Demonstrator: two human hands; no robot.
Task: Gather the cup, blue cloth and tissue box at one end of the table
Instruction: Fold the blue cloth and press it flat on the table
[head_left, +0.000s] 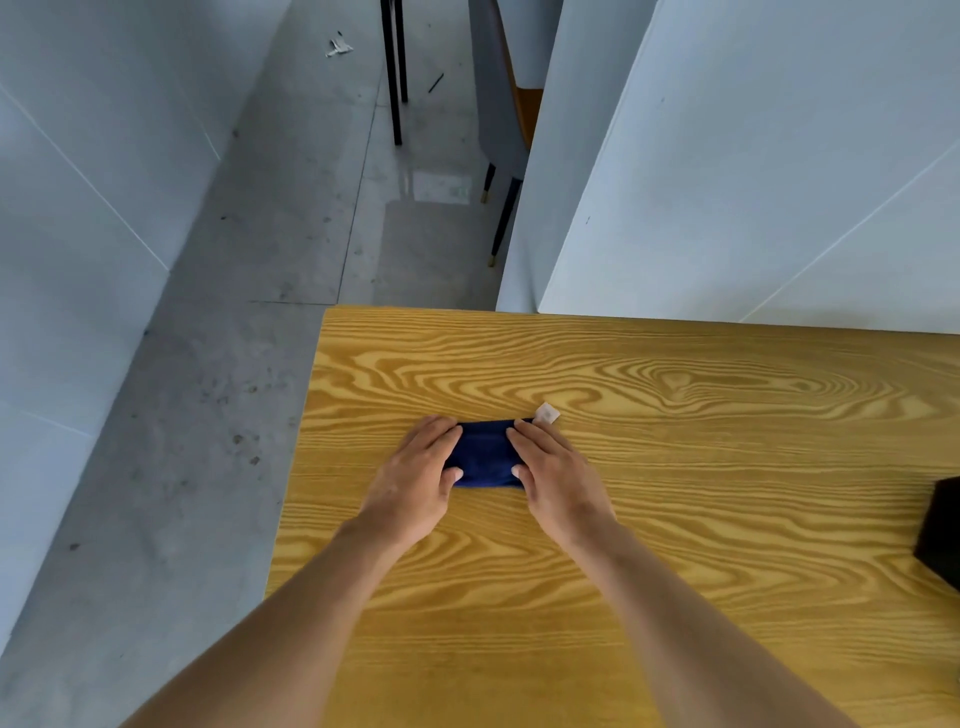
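Note:
A folded dark blue cloth (484, 455) lies on the wooden table (675, 467) near its left end, with a small white label (547, 413) sticking out at its far right corner. My left hand (418, 475) rests flat on the cloth's left side and my right hand (553, 470) on its right side, fingers stretched out and pressing down. A black object (943, 535) sits at the right edge of the view, only partly visible; I cannot tell what it is. No cup is in sight.
The table's left edge (296, 467) and far edge (571, 313) drop to a grey concrete floor (234, 338). White wall panels (753, 182) stand behind the table. Chair legs (501, 223) and black table legs (395, 73) stand farther back.

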